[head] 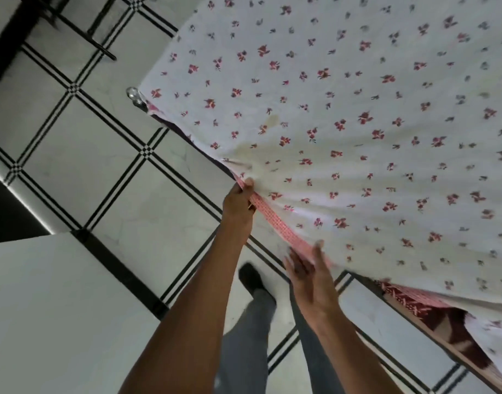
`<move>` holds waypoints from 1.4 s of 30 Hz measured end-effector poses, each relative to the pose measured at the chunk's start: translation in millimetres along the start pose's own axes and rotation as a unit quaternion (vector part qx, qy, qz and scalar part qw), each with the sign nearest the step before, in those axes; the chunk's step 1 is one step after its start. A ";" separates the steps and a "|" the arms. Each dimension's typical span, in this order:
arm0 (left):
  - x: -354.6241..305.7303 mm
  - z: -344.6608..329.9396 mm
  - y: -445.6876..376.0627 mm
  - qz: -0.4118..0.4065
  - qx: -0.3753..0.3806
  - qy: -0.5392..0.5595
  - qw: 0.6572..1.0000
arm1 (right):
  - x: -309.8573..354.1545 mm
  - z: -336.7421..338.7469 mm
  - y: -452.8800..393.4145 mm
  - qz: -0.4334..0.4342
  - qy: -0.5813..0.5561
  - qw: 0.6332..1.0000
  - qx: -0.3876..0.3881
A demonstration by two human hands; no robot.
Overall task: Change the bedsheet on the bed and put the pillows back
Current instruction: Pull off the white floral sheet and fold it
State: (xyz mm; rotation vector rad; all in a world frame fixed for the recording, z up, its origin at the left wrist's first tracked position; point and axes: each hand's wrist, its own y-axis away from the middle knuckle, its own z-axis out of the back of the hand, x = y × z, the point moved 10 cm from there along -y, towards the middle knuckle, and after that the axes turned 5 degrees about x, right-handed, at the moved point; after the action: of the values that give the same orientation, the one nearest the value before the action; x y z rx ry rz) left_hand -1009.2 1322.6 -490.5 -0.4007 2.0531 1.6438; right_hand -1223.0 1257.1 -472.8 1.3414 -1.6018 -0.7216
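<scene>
Spreading the floral bedsheet (pixel 343 123) over the bed.
It covers the far right; my left hand (pixel 238 204) pinches its pink checked border (pixel 275 223), my right hand (pixel 309 275), nearer, lies flat and loose against that border, above the tiled floor (pixel 102 155).
</scene>
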 end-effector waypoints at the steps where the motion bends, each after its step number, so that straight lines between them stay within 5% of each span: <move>1: -3.0 -1.0 4.4 0.005 0.050 -0.027 0.998 | -6.3 -27.4 -7.0 0.001 0.022 1.000 0.012; 5: -0.8 24.7 26.9 0.025 0.159 -0.090 0.983 | -18.6 -131.0 -40.3 0.045 0.042 0.997 0.053; 8: -14.0 56.6 1.9 0.069 0.138 -0.027 0.988 | -25.0 -146.2 -59.6 0.061 -0.011 0.998 0.013; 10: -39.0 71.0 -19.2 0.090 0.104 0.112 0.984 | -30.0 -141.1 -62.5 0.069 -0.019 0.997 0.013; 13: -98.9 90.0 -51.2 0.057 0.062 0.175 0.981 | -48.0 -125.6 -54.4 0.073 -0.024 0.996 -0.049; 17: -160.4 104.6 -70.0 0.029 0.034 0.083 0.996 | -70.9 -148.0 -53.9 0.104 -0.116 0.986 -0.066; 24: -198.5 142.7 -52.9 0.037 0.184 -0.150 0.971 | -100.0 -331.1 -102.8 0.102 -0.041 0.993 0.030; 28: -237.9 142.5 -85.8 0.044 0.196 -0.043 0.979 | -96.3 -360.2 -129.1 0.144 -0.103 0.984 0.002; 32: -286.3 154.8 -135.0 0.073 0.105 0.112 0.985 | -114.7 -346.6 -141.6 0.147 -0.167 0.974 -0.032; 38: -318.8 175.5 -183.7 0.135 0.027 -0.052 0.989 | -125.3 -373.1 -164.0 0.171 -0.257 0.948 -0.074; 42: -357.8 167.9 -165.7 0.108 0.157 -0.150 0.970 | -139.8 -450.6 -178.4 0.139 -0.216 0.966 -0.036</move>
State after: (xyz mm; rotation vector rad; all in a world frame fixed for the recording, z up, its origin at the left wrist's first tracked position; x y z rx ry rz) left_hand -593.2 1422.2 -465.2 0.1753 2.1249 1.3578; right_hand -738.6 1398.0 -471.9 0.9179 -2.0351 -0.9293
